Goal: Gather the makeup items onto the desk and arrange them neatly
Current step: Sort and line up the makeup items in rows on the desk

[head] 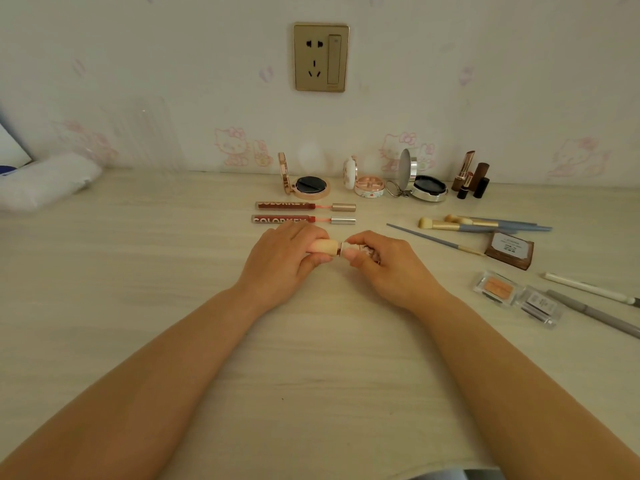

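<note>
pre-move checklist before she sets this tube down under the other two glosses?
1. Left hand grips peach cap: ok.
2. Right hand holds tube body: ok.
3. Cap fully seated on tube: cannot tell, fingers cover the joint.
4. Two glosses lie parallel, opened: ok as row guide.
5. Bare desk near the hands for a third row: ok.
6. Thin brush clear of that spot: ok.

**A bedroom desk turned dressing table**

A pale wood-grain desk [138, 306] stands flush against a wall papered with pink cartoon cats [230, 145], pointing to a home, most likely a bedroom. A gold-framed wall socket [321, 57] sits high on the far wall. Open compacts [308, 185], lipsticks [471, 176] and brushes [485, 225] lie along the far and right side (household cosmetics, not shop stock), and a white folded cloth [45, 183] rests far left.
</note>
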`<state>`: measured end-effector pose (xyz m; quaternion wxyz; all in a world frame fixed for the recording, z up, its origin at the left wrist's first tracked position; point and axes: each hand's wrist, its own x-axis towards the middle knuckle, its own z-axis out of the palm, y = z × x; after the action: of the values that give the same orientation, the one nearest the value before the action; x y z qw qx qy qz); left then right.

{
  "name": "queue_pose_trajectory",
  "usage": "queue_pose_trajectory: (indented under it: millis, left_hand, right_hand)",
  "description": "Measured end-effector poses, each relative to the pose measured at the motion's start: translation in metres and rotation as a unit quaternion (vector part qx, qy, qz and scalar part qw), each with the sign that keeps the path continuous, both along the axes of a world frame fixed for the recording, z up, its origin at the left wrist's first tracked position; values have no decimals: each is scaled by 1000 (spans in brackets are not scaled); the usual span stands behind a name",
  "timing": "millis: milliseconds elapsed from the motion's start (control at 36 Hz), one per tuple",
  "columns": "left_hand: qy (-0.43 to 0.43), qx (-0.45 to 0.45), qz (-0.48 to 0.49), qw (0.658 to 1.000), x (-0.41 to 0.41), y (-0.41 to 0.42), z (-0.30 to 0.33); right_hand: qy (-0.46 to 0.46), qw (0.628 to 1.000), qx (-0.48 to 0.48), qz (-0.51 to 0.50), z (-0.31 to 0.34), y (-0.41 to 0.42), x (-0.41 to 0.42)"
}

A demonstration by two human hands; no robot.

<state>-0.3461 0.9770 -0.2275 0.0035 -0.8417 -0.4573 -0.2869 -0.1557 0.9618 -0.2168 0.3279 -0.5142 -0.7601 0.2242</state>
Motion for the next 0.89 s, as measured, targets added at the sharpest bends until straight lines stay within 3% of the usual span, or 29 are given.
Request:
queue_pose_trajectory:
  millis: [306,444,889]
  left_hand:
    - [2,6,6,1000,-2,1,-1]
    - [-4,0,31,1000,-10,5,1]
    - [-19,-49,125,991,-44,52,-1]
  right_hand:
    - [8,1000,0,-8,-2,4,0]
    - [-33,999,28,-4,2,12,-3]
    - [-38,997,58,-37,-8,66,-40]
